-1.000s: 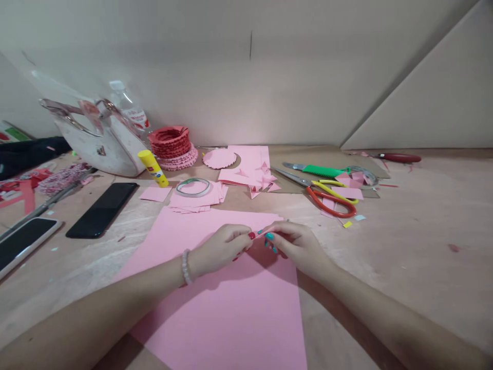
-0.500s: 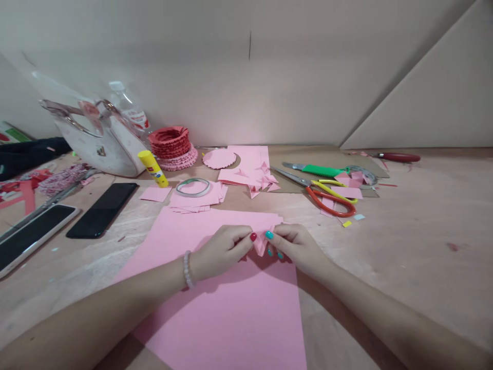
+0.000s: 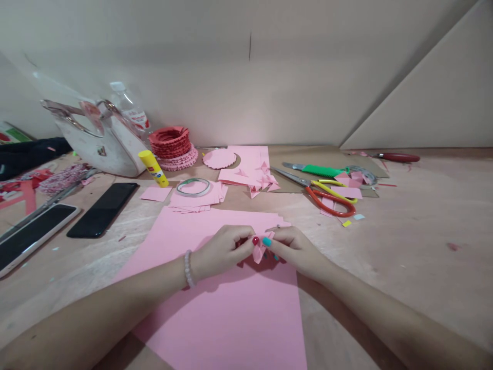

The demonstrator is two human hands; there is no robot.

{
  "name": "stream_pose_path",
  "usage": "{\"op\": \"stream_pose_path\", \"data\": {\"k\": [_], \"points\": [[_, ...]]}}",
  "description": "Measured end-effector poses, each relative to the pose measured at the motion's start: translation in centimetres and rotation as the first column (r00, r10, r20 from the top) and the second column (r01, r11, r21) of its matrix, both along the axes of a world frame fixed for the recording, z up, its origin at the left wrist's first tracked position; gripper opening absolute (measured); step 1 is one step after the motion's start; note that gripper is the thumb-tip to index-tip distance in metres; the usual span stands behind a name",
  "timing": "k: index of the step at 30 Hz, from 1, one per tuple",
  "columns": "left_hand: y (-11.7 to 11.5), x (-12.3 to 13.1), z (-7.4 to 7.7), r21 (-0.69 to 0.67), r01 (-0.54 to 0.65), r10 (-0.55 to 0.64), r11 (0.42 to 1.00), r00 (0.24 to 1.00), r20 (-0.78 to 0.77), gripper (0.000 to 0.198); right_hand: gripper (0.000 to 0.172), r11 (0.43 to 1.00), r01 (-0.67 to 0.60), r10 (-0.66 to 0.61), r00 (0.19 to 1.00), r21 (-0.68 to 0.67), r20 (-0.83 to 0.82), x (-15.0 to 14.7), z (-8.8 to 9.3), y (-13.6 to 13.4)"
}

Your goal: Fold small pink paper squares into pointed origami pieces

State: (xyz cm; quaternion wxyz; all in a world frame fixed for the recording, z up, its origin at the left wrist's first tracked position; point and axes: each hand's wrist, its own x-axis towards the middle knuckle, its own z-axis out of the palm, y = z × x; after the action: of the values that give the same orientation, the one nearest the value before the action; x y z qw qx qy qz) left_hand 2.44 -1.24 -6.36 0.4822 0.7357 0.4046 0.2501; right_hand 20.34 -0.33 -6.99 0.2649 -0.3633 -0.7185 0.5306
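My left hand (image 3: 221,251) and my right hand (image 3: 295,248) meet over a large pink paper sheet (image 3: 231,308) on the table. Both pinch a small folded pink paper piece (image 3: 259,251) between thumbs and fingertips. The left thumb nail is red, the right one teal. A bead bracelet (image 3: 187,268) sits on my left wrist. The folded piece is partly hidden by my fingers.
Behind lie a tape roll (image 3: 193,186) on pink squares, a yellow glue stick (image 3: 153,167), stacked red and pink paper rings (image 3: 172,145), folded pink pieces (image 3: 262,180), orange scissors (image 3: 327,198), a green-handled tool (image 3: 319,169). Two phones (image 3: 102,209) and a white bag (image 3: 100,141) are left.
My hands have drawn slightly closer together and lower onto the sheet, turning the small pink piece so that more of its fold hangs between the fingertips.
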Motion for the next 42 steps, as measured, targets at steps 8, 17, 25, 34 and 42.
{"op": "stream_pose_path", "data": {"k": [8, 17, 25, 34, 42], "points": [[0.06, -0.08, 0.24, 0.064, 0.058, -0.053, 0.996, 0.995, -0.08, 0.03, 0.029, 0.998, 0.049, -0.05, 0.999, -0.044, -0.02, -0.17, -0.37, -0.1], [-0.01, 0.03, 0.27, 0.059, 0.036, -0.031, 0.998, 0.995, -0.094, 0.028, 0.03, 0.993, 0.026, -0.028, 0.999, -0.115, -0.014, -0.23, -0.35, -0.2], [0.08, -0.08, 0.31, 0.013, 0.071, -0.07, 0.997, 0.996, -0.058, 0.024, 0.032, 0.985, 0.05, -0.05, 0.999, -0.166, 0.003, -0.21, -0.24, 0.0], [0.09, -0.07, 0.21, -0.006, 0.077, -0.077, 0.997, 0.996, -0.049, 0.023, 0.033, 0.994, 0.029, -0.026, 0.999, -0.109, 0.029, -0.19, -0.17, -0.24], [0.03, 0.1, 0.57, -0.008, 0.065, -0.065, 0.998, 0.997, -0.041, 0.024, 0.027, 0.993, 0.083, -0.082, 0.997, -0.081, 0.011, -0.31, 0.05, -0.16]]}}
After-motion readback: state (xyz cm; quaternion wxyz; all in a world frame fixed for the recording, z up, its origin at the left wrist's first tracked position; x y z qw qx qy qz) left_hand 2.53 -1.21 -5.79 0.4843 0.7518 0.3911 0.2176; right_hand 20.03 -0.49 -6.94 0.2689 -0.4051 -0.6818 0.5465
